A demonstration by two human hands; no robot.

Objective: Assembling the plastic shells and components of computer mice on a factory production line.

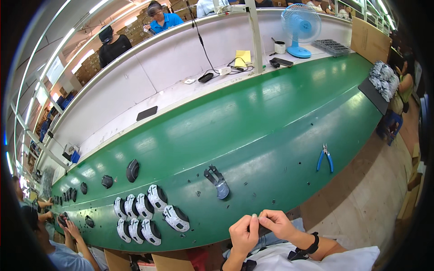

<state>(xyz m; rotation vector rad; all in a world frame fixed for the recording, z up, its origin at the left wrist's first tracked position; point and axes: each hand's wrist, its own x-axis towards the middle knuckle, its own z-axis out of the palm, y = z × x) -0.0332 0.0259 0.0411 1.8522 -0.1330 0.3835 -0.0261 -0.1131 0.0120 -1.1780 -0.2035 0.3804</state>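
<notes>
- Head view: the left hand [244, 233] and right hand [277, 224] meet fingertip to fingertip, fingers curled in tight. Can't tell if anything's pinched in there; the knuckles cover it.
- Both wrists wear dark bands; the left band [248, 265] gets chopped by the lower edge.
- Nearest bigger thing is a grey shell piece [220, 186] with dark prongs, lying on the green table [253, 158] between ten and eleven o'clock from the hands. Glare blurs its details.
- Little black bits [273, 201] lie around it, way too small to identify.
- Blue-handled pliers [324, 159] sit between one and two o'clock, jaws pointing away.
- White-and-black shells [176, 218] lined up at nine o'clock, some partly covering their neighbours.
- Past those, a co-worker [63, 255] is cut off by the dark lens rim, hands on some dark thing, hard to make out.
</notes>
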